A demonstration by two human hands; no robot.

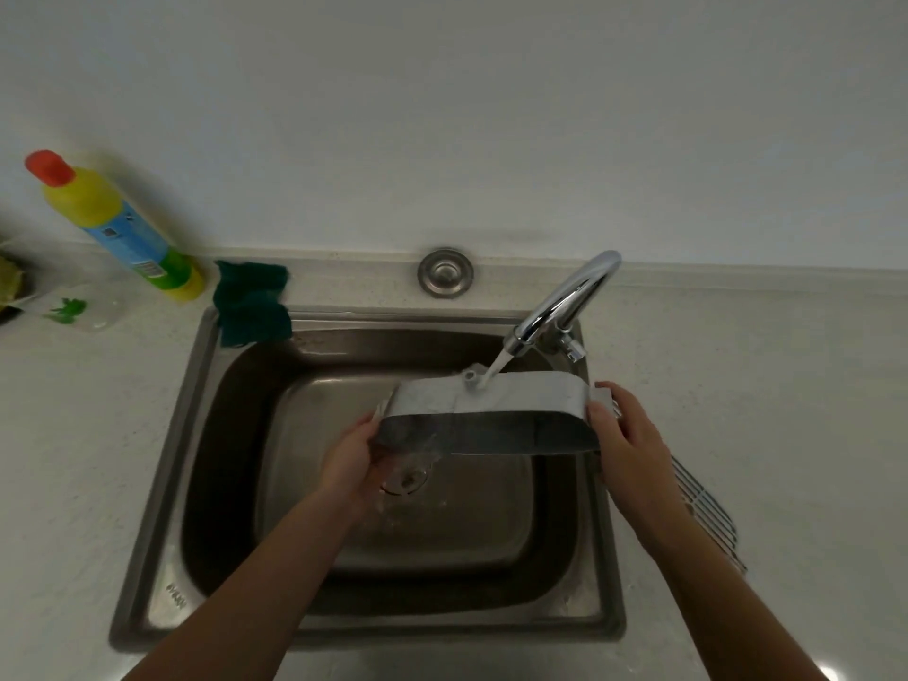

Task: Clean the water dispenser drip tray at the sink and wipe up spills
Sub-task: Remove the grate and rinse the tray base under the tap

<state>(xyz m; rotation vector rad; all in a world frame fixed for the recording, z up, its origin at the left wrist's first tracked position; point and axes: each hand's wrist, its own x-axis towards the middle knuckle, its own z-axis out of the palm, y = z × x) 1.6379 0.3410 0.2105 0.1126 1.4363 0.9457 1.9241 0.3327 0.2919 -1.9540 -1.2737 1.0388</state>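
I hold a grey, oval drip tray (484, 415) over the steel sink (162, 435), tilted with its left end lower. My left hand (354, 459) grips the tray's left end and my right hand (624, 435) grips its right end. Water runs from the chrome tap (565, 307) onto the tray's top edge and spills off the left end towards the drain (405, 479).
A yellow detergent bottle (113, 223) with a red cap leans against the wall at the back left. A dark green cloth (250, 302) lies over the sink's back left corner. A metal grille (707, 513) lies on the counter at the right, behind my right forearm.
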